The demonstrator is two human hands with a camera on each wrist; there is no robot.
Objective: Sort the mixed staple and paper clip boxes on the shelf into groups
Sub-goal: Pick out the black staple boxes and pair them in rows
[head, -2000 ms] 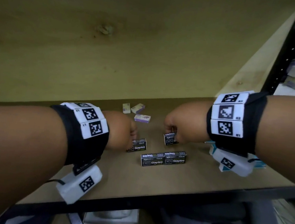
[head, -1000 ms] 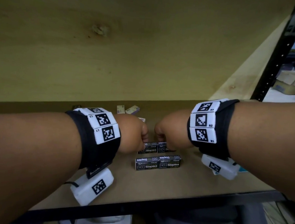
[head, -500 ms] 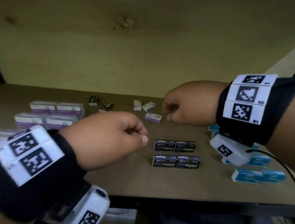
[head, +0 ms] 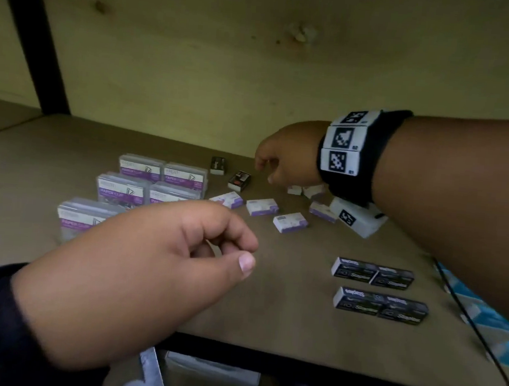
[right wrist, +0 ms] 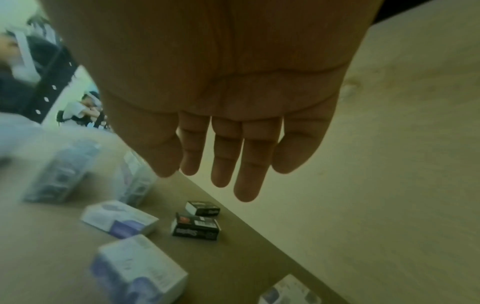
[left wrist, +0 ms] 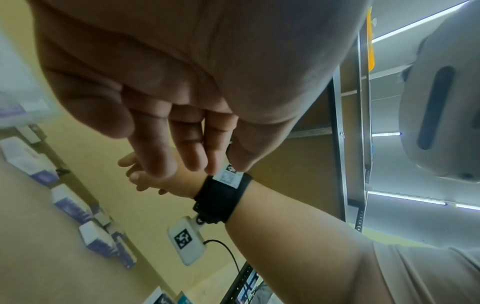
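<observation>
**Shelf stock, mid-sort: boxes and both hands**

Shelf: flat brown board with a matte face and a dark front edge; pale knotted plywood forms the back wall. A black upright post stands at far left.

Paper clip boxes: five clear plastic cases with purple labels, rectangular, grouped in rows at left. The nearest is partly hidden behind the left hand.

Small white-and-purple boxes: cardboard, loose and unaligned at mid-shelf, some angled. Two or more lie under the right hand and wrist, partly hidden.

Black staple boxes: four long cardboard cartons printed "Staples", set in two end-to-end pairs, one pair behind the other, at near right.

Two small black boxes: apart from that group, at the far middle, close to the back wall; one is angled.

Blue-and-white boxes: at the right edge, mostly covered by the right forearm.

Left hand: near left, raised off the shelf, fingers loosely curled toward the thumb, nothing in it.

Right hand: extended to the far middle, just right of the small black boxes; the wrist view shows the fingers fairly straight, pointing down and empty. A black band with printed markers wraps the wrist.
</observation>
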